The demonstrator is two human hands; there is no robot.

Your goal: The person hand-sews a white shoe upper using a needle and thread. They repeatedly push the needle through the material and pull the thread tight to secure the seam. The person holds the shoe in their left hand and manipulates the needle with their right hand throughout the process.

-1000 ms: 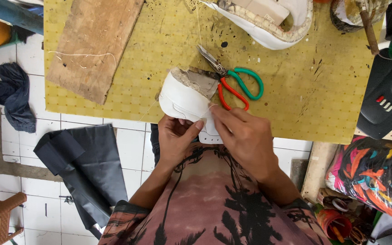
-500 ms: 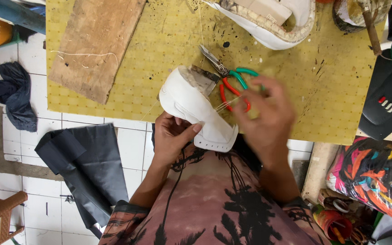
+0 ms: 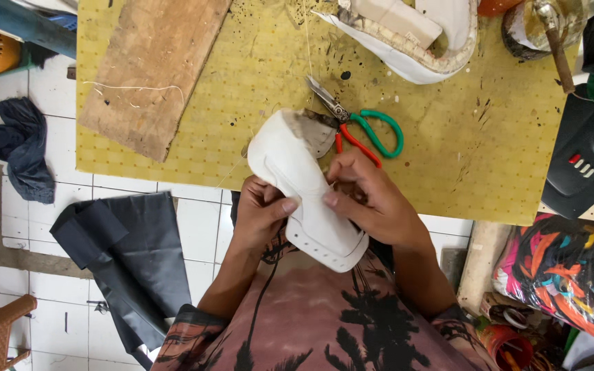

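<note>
A white shoe upper (image 3: 295, 184) with a row of eyelet holes lies across the front edge of the yellow cutting mat (image 3: 462, 144). My left hand (image 3: 261, 214) grips its left side, thumb pressed on top. My right hand (image 3: 372, 200) pinches its right edge, fingers curled against the white material. A thin thread runs up from the shoe over the mat. Scissors with one red and one green handle (image 3: 366, 129) lie on the mat just beyond my right hand.
A wooden board (image 3: 151, 72) lies on the mat's left part. Another white shoe piece (image 3: 407, 41) sits at the far edge. A black machine (image 3: 586, 161) stands at right. Dark fabric (image 3: 122, 261) and a blue cloth (image 3: 15, 148) lie on the tiled floor.
My right hand, raised and blurred over the scissors half a second ago, has come back down onto the shoe upper's right edge. The upper has shifted slightly.
</note>
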